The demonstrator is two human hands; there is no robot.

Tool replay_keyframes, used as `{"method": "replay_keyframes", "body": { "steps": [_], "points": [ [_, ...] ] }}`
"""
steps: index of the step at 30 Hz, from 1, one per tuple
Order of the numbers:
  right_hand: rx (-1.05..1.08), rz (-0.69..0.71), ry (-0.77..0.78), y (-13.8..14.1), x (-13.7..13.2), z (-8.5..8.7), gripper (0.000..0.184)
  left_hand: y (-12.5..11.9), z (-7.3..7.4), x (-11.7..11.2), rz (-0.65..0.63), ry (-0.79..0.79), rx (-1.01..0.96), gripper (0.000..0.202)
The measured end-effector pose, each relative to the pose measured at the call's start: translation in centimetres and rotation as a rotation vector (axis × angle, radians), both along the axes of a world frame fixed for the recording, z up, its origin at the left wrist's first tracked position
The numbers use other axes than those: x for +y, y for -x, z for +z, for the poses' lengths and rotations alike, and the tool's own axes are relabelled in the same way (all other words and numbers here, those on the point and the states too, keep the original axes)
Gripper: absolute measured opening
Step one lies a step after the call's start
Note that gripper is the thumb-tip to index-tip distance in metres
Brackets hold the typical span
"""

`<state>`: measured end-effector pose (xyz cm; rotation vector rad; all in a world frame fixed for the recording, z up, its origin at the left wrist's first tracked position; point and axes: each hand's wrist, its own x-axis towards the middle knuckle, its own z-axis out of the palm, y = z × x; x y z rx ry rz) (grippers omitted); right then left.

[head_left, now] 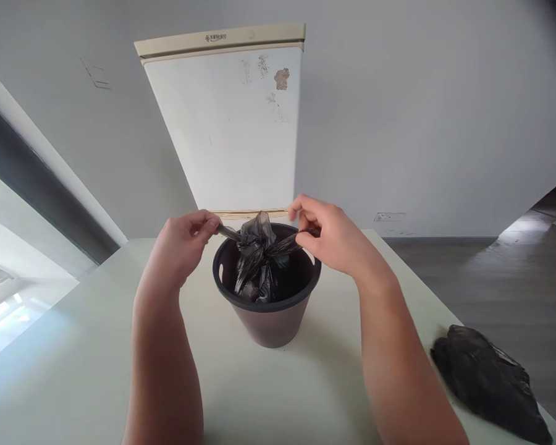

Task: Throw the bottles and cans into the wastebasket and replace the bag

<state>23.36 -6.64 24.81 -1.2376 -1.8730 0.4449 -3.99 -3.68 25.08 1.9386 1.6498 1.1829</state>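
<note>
A dark brown plastic bin (269,321) stands on a pale table (74,371). Inside it sits a black plastic bag (258,259), bunched and knotted at its top. My left hand (183,244) pinches one twisted end of the bag at the bin's left rim. My right hand (328,238) pinches the other end at the right rim. Both ends are stretched taut, pulled outwards from the knot. Both forearms reach in from the bottom of the view.
A second crumpled black bag (488,383) lies on the table near its right edge. A white fridge (231,123) stands against the grey wall behind the table. A window (9,290) is at the left and dark floor (491,278) at the right.
</note>
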Motion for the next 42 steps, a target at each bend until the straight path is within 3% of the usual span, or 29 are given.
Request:
{"method": "replay_keyframes", "body": {
  "steps": [4,8,11,13,17,21,25,27,30,32,36,39,42],
  "points": [
    [-0.071,-0.068,-0.066,0.0,0.6,-0.4,0.028,-0.3,0.0,0.1,0.041,-0.054,-0.08,0.029],
    [-0.179,-0.162,-0.068,-0.6,0.9,-0.6,0.027,0.2,-0.4,0.8,0.092,-0.028,-0.012,0.024],
    [-0.135,-0.236,-0.092,-0.3,0.4,-0.2,0.025,-0.4,0.1,0.1,0.036,-0.056,-0.046,0.023],
    [-0.006,-0.159,-0.099,0.5,-0.1,0.0,0.026,-1.5,0.7,-1.2,-0.063,-0.097,-0.117,0.023],
    [0.118,0.221,0.025,3.0,-0.7,-0.2,0.033,-3.9,1.6,-3.8,-0.243,-0.177,-0.198,0.021],
    [0.205,0.193,0.037,4.1,-0.5,-0.6,0.017,-4.6,1.4,-4.3,-0.342,-0.179,-0.153,0.028],
    [0.444,0.2,-0.049,3.6,-0.7,-0.2,0.017,-4.5,1.1,-3.3,-0.375,-0.122,0.112,0.064],
    [0.495,0.246,-0.107,3.5,-1.2,0.1,0.02,-4.9,0.9,-2.9,-0.388,-0.135,0.203,0.05],
    [0.459,0.36,-0.207,3.7,-1.8,0.5,0.025,-5.9,0.5,-2.8,-0.324,-0.228,0.172,0.006],
    [0.419,0.34,-0.251,3.7,-2.0,0.5,0.031,-6.3,0.3,-2.8,-0.291,-0.301,0.119,0.013],
    [0.291,0.127,-0.222,3.0,-1.7,0.4,0.056,-6.3,0.3,-3.0,-0.289,-0.355,0.047,0.014],
    [0.11,0.213,-0.153,2.5,-1.2,0.4,0.041,-6.1,0.5,-3.2,-0.295,-0.3,-0.02,0.013],
    [0.048,0.238,-0.182,2.6,-1.1,0.5,0.022,-6.0,0.7,-3.5,-0.337,-0.231,-0.249,0.026]
  ]
}}
